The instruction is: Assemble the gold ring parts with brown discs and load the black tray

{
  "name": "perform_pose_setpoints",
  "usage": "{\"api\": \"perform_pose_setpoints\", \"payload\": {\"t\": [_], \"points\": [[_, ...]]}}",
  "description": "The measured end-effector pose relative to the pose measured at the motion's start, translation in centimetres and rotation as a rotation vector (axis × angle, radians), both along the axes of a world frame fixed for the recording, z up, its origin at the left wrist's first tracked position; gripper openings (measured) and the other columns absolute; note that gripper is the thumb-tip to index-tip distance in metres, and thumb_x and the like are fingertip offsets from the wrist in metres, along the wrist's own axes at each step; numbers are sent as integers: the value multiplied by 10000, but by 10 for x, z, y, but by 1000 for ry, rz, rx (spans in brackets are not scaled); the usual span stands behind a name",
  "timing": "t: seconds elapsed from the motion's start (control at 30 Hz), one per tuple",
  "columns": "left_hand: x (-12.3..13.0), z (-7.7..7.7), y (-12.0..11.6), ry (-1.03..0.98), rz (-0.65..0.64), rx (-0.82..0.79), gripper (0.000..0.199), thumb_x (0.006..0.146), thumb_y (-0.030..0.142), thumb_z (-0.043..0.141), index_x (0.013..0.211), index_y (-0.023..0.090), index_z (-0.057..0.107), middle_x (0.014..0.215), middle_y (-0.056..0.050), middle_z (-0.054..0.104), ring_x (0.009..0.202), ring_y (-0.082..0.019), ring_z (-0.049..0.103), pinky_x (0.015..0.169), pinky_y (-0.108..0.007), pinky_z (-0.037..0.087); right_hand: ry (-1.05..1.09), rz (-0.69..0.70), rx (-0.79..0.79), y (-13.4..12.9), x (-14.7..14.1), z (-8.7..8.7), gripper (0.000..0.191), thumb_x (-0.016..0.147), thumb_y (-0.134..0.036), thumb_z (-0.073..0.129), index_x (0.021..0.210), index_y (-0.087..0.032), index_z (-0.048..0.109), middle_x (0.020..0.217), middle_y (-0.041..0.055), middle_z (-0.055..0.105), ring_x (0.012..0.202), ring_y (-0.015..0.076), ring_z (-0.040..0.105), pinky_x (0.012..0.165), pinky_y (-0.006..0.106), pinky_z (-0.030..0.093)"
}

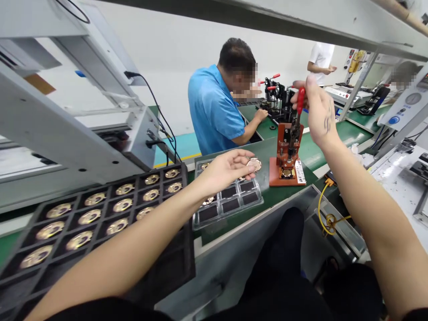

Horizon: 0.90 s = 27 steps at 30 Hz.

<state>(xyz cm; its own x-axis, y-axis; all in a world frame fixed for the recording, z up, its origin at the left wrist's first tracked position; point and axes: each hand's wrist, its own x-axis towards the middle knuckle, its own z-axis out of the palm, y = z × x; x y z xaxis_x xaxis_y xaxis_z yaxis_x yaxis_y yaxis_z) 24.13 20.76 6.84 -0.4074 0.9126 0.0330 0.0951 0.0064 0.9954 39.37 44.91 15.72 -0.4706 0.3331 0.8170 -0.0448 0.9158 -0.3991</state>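
Between the thumb and fingers of my left hand (229,168) is a round, gold-rimmed metal disc (254,165), held above a clear plastic tray (230,211). My right hand (316,107) is raised and closed around the red handle (301,100) of a small toggle clamp press. The press has an orange-brown base and upright (276,178), with a white label on its right side. A second round metal part (286,173) sits in the fixture at the foot of the press. My left fingers hide part of the clear tray.
At the left, a black compartment tray (190,249) carries rows of gold-coloured round parts (117,226). Across the green bench, a person in a blue shirt (214,107) works beside black clamps with red handles (276,89). A yellow air hose (320,205) hangs at the bench's front edge.
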Motion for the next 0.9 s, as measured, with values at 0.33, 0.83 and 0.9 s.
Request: {"api": "perform_pose_setpoints", "payload": {"t": [0.33, 0.83, 0.9], "points": [[31, -8, -9, -72, -56, 23, 549, 724, 435, 1012, 1076, 147, 705, 895, -54, 805, 741, -189, 801, 726, -326, 677, 53, 139, 18, -56, 66, -103, 324, 1151, -326, 467, 1348, -247, 712, 1488, 113, 716, 1532, 278, 574, 1291, 561, 453], [93, 5, -17, -203, -261, 101, 394, 843, 330, 944, 1073, 146, 680, 878, -20, 782, 769, -154, 799, 731, -264, 672, -105, 256, -870, -148, 120, -121, 300, 1009, -495, 748, 1109, -218, 805, 850, 34, 784, 732, 167, 716, 686, 300, 608], [96, 7, -17, -226, -284, 94, 390, 873, 377, 926, 1063, 138, 684, 867, -30, 784, 776, -164, 807, 741, -273, 677, -84, 285, -913, -147, 125, -120, 280, 1003, -477, 763, 1095, -217, 815, 812, 28, 773, 707, 160, 704, 657, 288, 588]]}}
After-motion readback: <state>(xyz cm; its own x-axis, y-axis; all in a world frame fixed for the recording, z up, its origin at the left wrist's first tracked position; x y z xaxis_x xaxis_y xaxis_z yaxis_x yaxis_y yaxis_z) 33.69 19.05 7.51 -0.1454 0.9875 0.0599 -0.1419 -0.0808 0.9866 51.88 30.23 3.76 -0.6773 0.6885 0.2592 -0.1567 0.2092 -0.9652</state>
